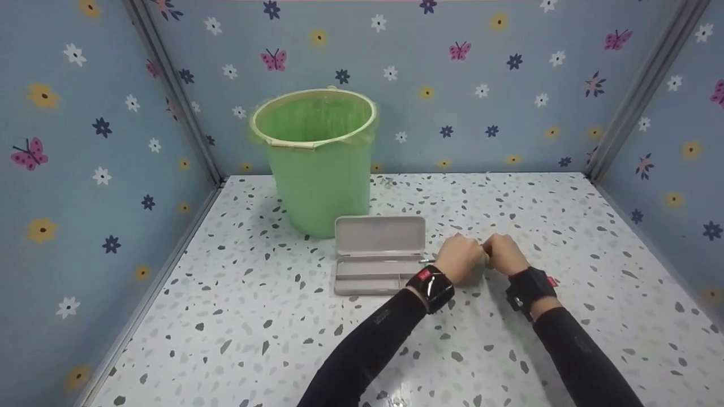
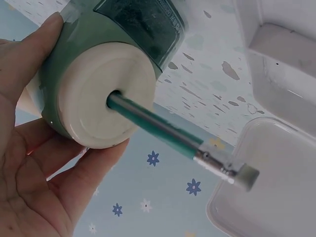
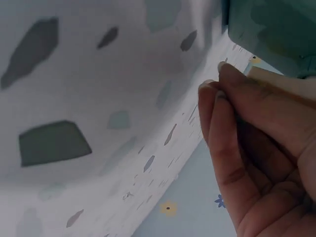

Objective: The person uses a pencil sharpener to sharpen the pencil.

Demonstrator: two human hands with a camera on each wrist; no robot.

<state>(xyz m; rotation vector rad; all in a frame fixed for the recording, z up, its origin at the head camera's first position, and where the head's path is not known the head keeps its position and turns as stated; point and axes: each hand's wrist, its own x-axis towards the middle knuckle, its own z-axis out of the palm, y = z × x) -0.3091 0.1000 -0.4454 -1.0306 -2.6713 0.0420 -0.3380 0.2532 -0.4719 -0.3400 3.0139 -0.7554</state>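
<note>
In the head view my left hand (image 1: 459, 259) is beside an open grey pencil case (image 1: 380, 236). It grips a green pencil sharpener (image 2: 81, 111) with a round cream face, thumb on one side and fingers on the other in the left wrist view. A green pencil (image 2: 158, 129) sticks out of the hole, its eraser end outward. On the sharpener's far side my right hand (image 1: 507, 254) has fingertips and thumb pinched together, seemingly at the crank. That handle is mostly hidden by the fingers (image 3: 224, 143) in the right wrist view.
A green bin (image 1: 325, 186) with a liner over its cream rim stands behind the pencil case. Flower-patterned panels (image 1: 407, 113) enclose the speckled white table (image 1: 254, 328) at the back and both sides.
</note>
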